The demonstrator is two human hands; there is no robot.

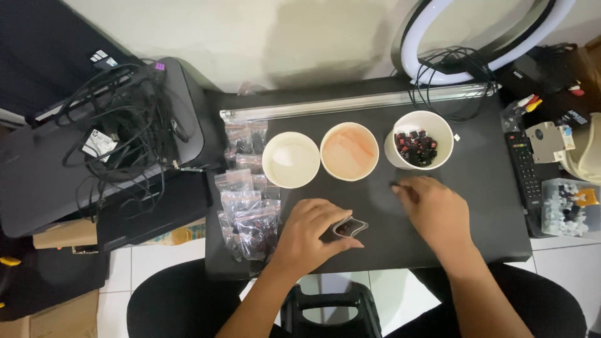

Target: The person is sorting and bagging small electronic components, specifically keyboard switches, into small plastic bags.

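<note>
Left hand (313,235) pinches small clear bag (349,227), mouth squeezed open, ready for filling. Right hand (435,209) at 3 o'clock from bag, fingertips closed on tiny dark piece (395,184). Cup of dark pieces (421,141) at 12 o'clock from right hand, close for picking. Filled bags (247,216) piled at 9 o'clock.

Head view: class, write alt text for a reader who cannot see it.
Seen from above, a left hand pinches open a small clear bag over a black table, while the right hand holds a small dark piece near a white cup of dark pieces. Two more cups and filled bags lie to the left.
</note>
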